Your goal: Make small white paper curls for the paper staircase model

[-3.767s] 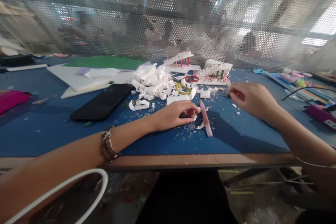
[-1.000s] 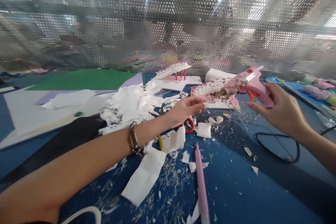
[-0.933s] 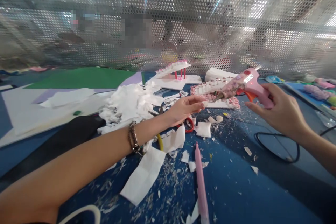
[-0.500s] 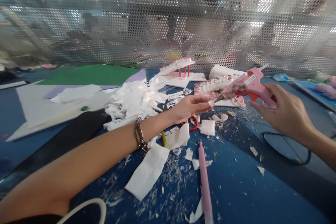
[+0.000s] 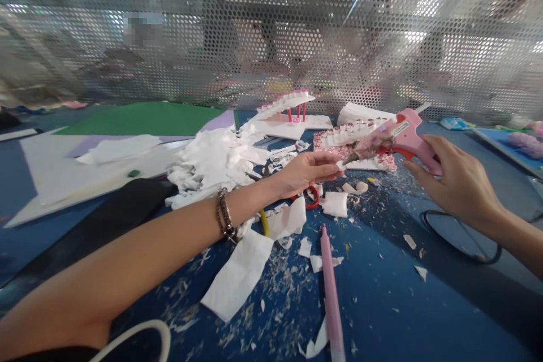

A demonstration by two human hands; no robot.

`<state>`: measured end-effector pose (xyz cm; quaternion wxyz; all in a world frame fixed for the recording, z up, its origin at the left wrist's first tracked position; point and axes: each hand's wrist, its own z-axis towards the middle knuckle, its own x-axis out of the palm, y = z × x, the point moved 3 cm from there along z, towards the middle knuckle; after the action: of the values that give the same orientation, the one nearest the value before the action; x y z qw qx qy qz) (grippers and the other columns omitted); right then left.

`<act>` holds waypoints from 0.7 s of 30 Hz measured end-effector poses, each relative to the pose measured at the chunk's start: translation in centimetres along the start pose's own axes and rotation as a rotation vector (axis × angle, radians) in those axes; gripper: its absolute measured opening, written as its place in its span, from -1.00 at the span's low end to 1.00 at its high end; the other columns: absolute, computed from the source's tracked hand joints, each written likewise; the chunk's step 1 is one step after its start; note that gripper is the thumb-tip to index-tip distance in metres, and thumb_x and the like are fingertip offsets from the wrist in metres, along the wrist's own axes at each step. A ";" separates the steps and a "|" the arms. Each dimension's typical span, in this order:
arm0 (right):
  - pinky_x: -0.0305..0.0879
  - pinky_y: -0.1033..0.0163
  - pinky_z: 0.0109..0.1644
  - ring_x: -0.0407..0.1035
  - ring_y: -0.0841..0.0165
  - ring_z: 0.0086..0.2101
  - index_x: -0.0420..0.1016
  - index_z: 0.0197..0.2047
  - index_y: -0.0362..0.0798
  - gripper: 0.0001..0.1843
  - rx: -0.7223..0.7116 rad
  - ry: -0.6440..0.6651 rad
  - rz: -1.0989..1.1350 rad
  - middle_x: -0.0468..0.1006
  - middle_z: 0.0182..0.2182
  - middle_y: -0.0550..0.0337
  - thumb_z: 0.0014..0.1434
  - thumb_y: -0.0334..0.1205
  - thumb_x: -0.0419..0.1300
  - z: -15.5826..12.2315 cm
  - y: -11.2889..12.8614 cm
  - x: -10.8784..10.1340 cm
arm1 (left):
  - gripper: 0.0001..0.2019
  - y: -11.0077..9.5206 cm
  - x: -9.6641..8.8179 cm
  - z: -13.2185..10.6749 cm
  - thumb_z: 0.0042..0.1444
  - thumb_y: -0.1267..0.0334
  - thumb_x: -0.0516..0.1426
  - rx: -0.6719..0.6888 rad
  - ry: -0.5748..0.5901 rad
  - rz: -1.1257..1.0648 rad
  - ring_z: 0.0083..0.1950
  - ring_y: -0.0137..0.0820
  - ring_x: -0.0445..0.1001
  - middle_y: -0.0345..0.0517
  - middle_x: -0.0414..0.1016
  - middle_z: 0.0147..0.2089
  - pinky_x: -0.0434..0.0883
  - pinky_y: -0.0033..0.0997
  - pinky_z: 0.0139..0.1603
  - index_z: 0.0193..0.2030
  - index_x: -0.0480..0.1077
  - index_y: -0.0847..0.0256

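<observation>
Seen nearest, a loop of white cable (image 5: 165, 336) at the lower edge and a translucent pink pen (image 5: 333, 294) lying over paper scraps on the blue tabletop (image 5: 394, 311). Just beyond, a creased white paper strip (image 5: 237, 276), then a yellow ring handle (image 5: 265, 223) and a red ring handle (image 5: 317, 198), both close by the left forearm. Next, left hand (image 5: 303, 174) pinched narrow on a small white piece (image 5: 340, 165); opposite, right hand (image 5: 460, 181) wrapped around the grip of a pink glue gun (image 5: 401, 138), nozzle pointed leftward right at the piece, contact too small to tell. Behind the gun, a stepped white model (image 5: 352, 133) on a pebbled pink-and-white base; behind the left forearm, heaped white scraps (image 5: 216, 155). Farther, another stepped model (image 5: 292, 103) on red posts, a green sheet (image 5: 144, 119) at left, and lastly a perforated metal screen (image 5: 288, 39).
</observation>
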<state>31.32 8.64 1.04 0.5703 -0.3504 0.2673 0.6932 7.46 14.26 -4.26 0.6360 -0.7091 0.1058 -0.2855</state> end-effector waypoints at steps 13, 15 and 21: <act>0.16 0.22 -0.40 0.39 0.15 -0.31 0.24 -0.01 -0.04 -0.55 0.009 0.015 -0.017 0.49 -0.23 0.02 0.14 0.07 -0.03 0.0 -0.1 0.1 | -0.85 -0.1 0.0 -0.1 -0.02 0.47 0.17 -0.010 0.002 -0.020 -0.26 -0.53 0.50 -0.19 0.51 -0.32 0.34 -0.41 0.01 -0.26 0.43 0.27; 0.16 0.23 -0.41 0.39 0.16 -0.30 0.24 -0.02 -0.03 -0.54 0.016 0.008 -0.020 0.49 -0.22 0.04 0.12 0.08 -0.01 0.0 0.0 0.1 | -0.85 -0.1 0.1 -0.1 -0.03 0.48 0.17 -0.011 0.001 -0.034 -0.29 -0.54 0.49 -0.20 0.50 -0.35 0.36 -0.44 -0.01 -0.27 0.41 0.29; 0.11 0.26 -0.45 0.36 0.23 -0.38 0.24 -0.04 0.01 -0.45 0.059 -0.008 -0.029 0.48 -0.30 0.13 0.02 0.21 0.04 0.1 0.2 -0.1 | -0.81 -0.2 0.2 0.0 -0.04 0.49 0.18 0.018 0.005 -0.044 -0.32 -0.55 0.48 -0.23 0.47 -0.37 0.37 -0.46 -0.05 -0.24 0.37 0.28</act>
<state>31.17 8.61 1.21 0.5914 -0.3346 0.2804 0.6780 7.57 14.21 -4.05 0.6355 -0.7049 0.0893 -0.3022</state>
